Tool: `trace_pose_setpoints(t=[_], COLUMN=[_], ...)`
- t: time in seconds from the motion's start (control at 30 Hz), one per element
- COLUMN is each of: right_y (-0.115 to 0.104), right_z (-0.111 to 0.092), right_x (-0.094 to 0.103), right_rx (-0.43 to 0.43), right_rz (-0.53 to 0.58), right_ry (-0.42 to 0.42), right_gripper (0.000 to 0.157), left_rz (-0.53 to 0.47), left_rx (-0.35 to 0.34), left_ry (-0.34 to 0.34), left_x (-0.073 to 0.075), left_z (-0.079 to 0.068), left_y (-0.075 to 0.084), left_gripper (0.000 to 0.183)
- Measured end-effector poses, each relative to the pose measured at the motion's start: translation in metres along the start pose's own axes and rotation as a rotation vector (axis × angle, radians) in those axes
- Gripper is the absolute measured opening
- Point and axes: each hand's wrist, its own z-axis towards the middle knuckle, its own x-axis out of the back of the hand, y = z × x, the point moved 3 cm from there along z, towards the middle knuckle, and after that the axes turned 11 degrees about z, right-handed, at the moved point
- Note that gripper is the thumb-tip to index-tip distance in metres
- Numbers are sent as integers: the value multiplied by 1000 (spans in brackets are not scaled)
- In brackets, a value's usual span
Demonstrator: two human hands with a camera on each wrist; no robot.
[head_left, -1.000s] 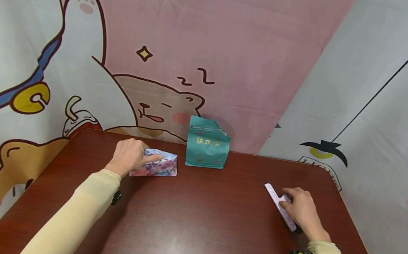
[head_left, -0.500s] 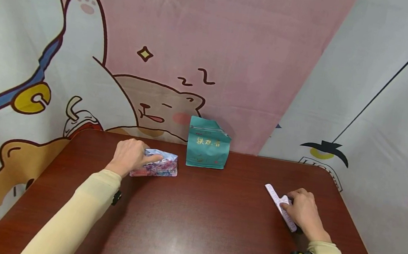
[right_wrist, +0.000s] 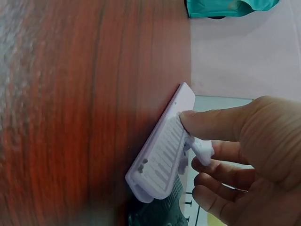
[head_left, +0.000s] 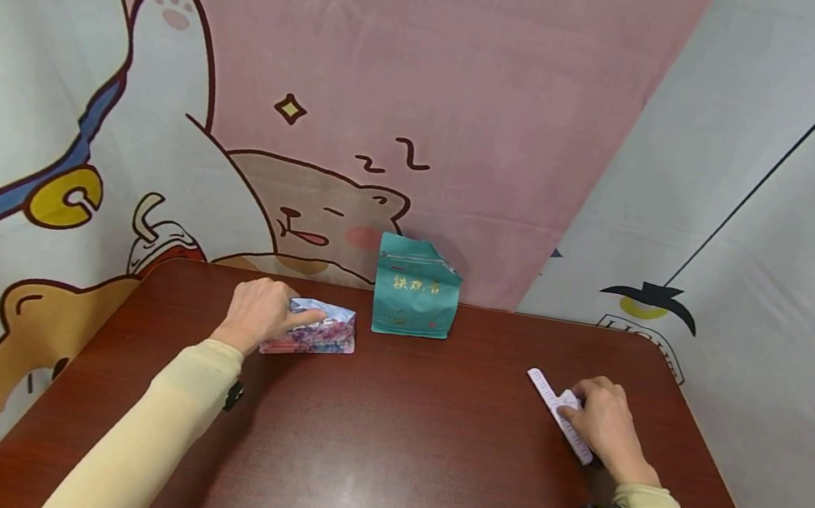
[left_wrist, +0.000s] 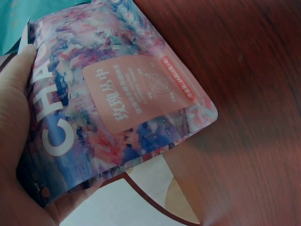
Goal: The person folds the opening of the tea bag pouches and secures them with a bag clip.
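Observation:
My left hand (head_left: pixel 255 314) grips a tea pouch (left_wrist: pixel 136 94) with a blue and pink floral print, its thumb along the top edge. Large white letters run beside the thumb, and a pink label sits mid-face. On the right, my right hand (head_left: pixel 606 419) pinches a long pale lilac plastic bag clip (right_wrist: pixel 160 160) with a row of slots and a small side tab. The thumb presses on its slotted face; the fingers curl behind, around the tab. One end of the clip overlaps a dark ridged piece (right_wrist: pixel 164 207), mostly hidden beneath it.
A teal tea pouch (head_left: pixel 415 297) with gold characters and a slanted top corner stands upright at the back of the brown wooden table (head_left: pixel 388 419). Behind the table's far edge hangs a cartoon-printed cloth (head_left: pixel 504 131).

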Motion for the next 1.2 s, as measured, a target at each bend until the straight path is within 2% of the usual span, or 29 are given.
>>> trace_pose_setpoints(t=[0.23, 0.57, 0.87, 1.2], right_y=[-5, -8, -12, -21], right_z=[0, 0, 0, -1], right_x=[0, 0, 2, 5], right_rx=[5, -51, -40, -3], right_rz=[10, 32, 38, 16], right_ry=[-14, -69, -91, -119], right_gripper=[32, 31, 30, 48], left_rz=[2, -1, -7, -14], left_rx=[2, -2, -4, -14], left_ry=[3, 14, 16, 26], left_x=[0, 1, 1, 0], left_z=[0, 0, 0, 1], left_y=[0, 1, 0, 0], left_gripper=[69, 71, 71, 73])
